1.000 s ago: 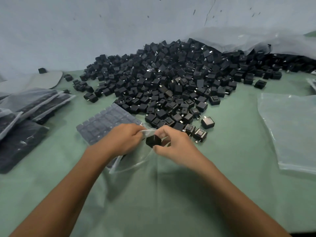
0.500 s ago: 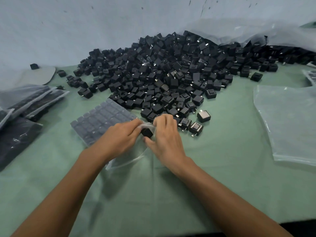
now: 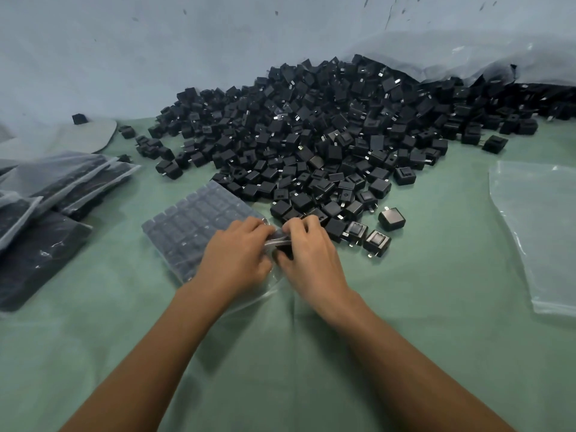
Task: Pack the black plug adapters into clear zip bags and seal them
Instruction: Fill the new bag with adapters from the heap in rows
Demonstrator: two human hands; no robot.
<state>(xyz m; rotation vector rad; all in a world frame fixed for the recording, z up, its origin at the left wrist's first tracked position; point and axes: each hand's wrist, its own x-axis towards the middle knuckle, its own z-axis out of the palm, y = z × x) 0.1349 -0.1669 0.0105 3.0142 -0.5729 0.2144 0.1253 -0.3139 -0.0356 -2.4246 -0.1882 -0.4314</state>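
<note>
Broadly, the green cloth [image 3: 405, 322] carried a great heap of black plug adapters [image 3: 311, 135], sealed packs [image 3: 62, 188] stacked at the left and empty clear bags [image 3: 536, 232] at the right. Nearer lay a filled bag [image 3: 193, 229] of adapters in rows. Over its near corner the left hand [image 3: 237, 260] and right hand [image 3: 311, 257] met, each pinching the mouth of a small clear zip bag [image 3: 277, 241], with one adapter [image 3: 282, 252] just under the rim. Judged from that, the adapter wanted seating below the zip track before pressing the strip shut from one end across
</note>
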